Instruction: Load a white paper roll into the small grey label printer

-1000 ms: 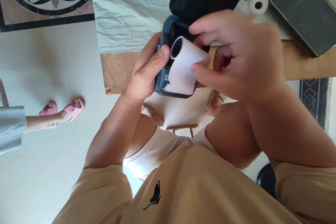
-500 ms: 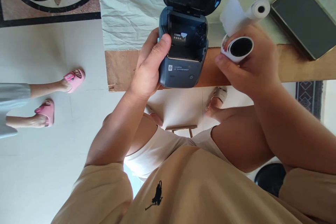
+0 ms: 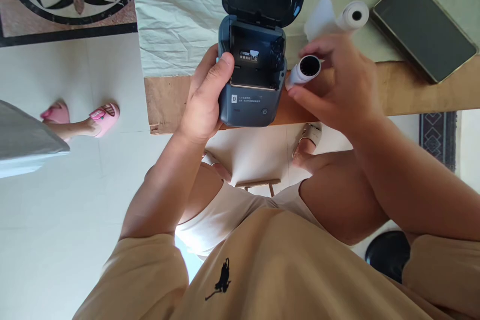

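At upper centre, our left hand (image 3: 205, 97) grips the open printer (image 3: 249, 110); just right of it, our right hand (image 3: 339, 85) pinches the white roll (image 3: 298, 76), its long axis slanting up rightward.

Dark phone (image 3: 425, 30) lying slanted, partly on a pale green tablecloth (image 3: 172, 15), somebody's pink sandals (image 3: 107, 121) way off left, patterned rug (image 3: 437, 140) over right.

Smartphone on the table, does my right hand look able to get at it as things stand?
Probably, though not with a free grip: the smartphone lies to the right, with no visible obstacle between, but your right hand holds a white paper roll.
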A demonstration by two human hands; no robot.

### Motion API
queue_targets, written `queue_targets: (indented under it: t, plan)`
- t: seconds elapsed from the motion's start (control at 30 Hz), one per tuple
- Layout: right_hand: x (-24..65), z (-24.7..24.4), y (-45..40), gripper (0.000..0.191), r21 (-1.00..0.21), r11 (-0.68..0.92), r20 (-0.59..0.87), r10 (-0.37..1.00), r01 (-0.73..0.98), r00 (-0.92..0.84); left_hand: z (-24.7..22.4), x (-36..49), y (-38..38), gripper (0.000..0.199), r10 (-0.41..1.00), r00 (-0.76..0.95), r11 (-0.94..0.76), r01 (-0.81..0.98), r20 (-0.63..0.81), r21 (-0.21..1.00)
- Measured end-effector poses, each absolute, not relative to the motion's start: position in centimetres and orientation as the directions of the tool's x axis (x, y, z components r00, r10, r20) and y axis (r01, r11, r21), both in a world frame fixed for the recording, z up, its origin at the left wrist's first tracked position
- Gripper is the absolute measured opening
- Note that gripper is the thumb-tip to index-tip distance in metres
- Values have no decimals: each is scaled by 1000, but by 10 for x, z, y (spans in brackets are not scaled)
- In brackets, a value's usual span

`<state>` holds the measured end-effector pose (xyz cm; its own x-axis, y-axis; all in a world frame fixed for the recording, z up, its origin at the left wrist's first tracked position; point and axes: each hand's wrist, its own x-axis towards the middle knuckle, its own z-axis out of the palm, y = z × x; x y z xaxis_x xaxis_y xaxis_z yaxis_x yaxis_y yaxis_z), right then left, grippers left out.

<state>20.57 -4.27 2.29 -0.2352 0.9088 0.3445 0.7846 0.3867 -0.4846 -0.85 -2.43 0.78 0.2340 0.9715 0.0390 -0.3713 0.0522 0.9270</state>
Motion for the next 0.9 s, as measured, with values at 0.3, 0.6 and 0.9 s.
queue_targets:
  t: [0.3, 0.6, 0.9]
  plan:
    - [235, 25, -26, 58, -499, 328, 559, 829, 802, 8, 11, -10, -24, 32, 965, 261, 68, -374, 35, 925]
    - [235, 11, -11, 42, -545, 195, 383, 923, 816, 36, 11, -11, -24, 28, 964, 266, 78, -375, 27, 924]
    - [236, 12, -12, 28, -469, 185, 406, 913, 863, 25, 11, -11, -24, 30, 964, 264, 68, -382, 38, 921]
